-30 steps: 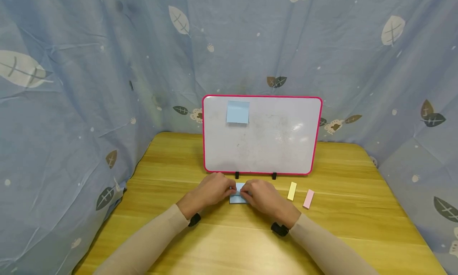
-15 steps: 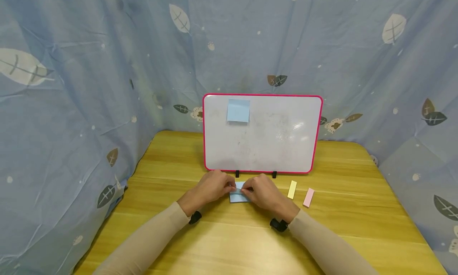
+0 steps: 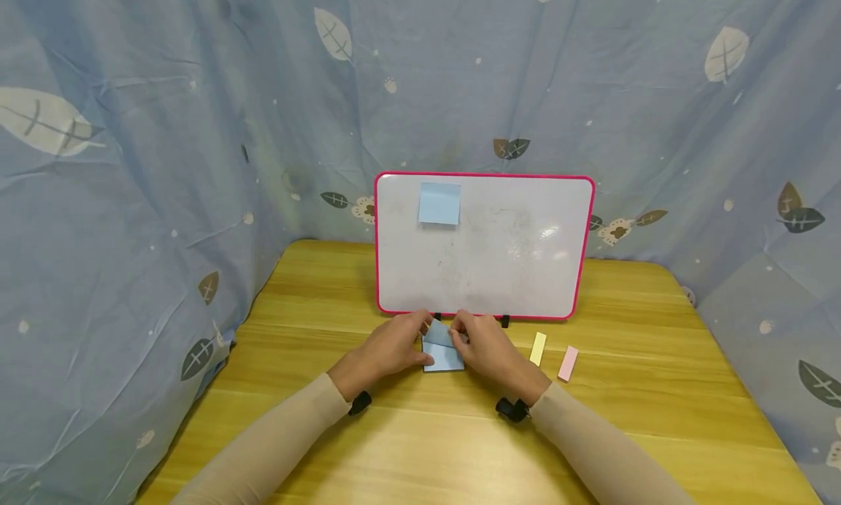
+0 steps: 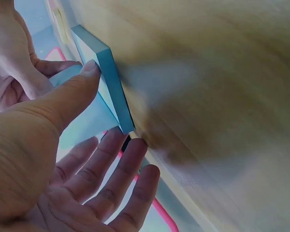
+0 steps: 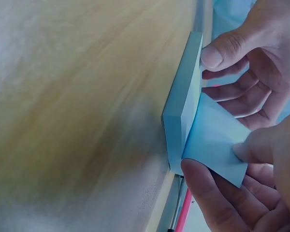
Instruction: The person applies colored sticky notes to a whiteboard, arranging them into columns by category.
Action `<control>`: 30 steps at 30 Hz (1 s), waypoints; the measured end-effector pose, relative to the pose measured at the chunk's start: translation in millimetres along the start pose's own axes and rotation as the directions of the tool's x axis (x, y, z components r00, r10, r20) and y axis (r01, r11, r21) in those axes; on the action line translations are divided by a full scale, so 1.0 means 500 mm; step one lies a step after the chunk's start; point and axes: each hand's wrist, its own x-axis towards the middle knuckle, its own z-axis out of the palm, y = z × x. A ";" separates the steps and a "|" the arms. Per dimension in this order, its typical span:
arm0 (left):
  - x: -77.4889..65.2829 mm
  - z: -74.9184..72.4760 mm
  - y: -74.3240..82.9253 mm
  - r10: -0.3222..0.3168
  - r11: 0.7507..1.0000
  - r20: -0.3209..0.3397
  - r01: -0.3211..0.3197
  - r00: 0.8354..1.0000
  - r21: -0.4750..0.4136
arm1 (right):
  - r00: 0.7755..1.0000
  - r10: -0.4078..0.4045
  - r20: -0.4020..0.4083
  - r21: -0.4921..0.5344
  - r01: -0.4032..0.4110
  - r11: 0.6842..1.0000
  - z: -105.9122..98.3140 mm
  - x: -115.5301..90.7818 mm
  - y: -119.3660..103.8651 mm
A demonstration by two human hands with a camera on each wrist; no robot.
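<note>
A pad of light blue sticky notes (image 3: 443,360) lies on the table in front of the whiteboard. My right hand (image 3: 485,347) pinches the top sheet (image 5: 220,137) between thumb and fingers. That sheet is bent up off the pad, with one edge still against it in the right wrist view. My left hand (image 3: 394,344) is at the pad's left side. In the left wrist view its thumb (image 4: 77,89) rests on the pad's top, while its spread, fairly straight fingers reach the pad's far edge.
A whiteboard (image 3: 486,264) with a pink frame stands behind the hands on black feet. One blue sticky note (image 3: 439,203) is stuck at its upper left. Right of the hands lie a narrow yellow pad (image 3: 538,349) and a narrow pink pad (image 3: 568,364). Patterned curtains (image 3: 420,74) surround the table.
Both hands were close together, pinching at the pad's top sheet. Now the left fingers have let go and spread, and the right hand has raised the sheet further up and back.
</note>
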 end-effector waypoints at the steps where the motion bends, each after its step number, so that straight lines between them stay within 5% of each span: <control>1: 0.000 0.000 0.001 0.002 1.000 0.002 -0.002 1.000 0.001 | 1.000 0.002 -0.004 0.000 -0.002 1.000 0.000 0.000 0.000; 18: -0.004 0.001 0.014 0.004 0.997 0.014 -0.003 1.000 -0.083 | 0.993 0.095 -0.074 0.122 -0.086 0.989 -0.019 0.023 0.037; 30: -0.004 0.001 0.010 0.053 0.999 0.039 -0.053 0.998 -0.001 | 0.953 0.088 -0.290 0.312 0.007 0.950 -0.091 0.029 0.026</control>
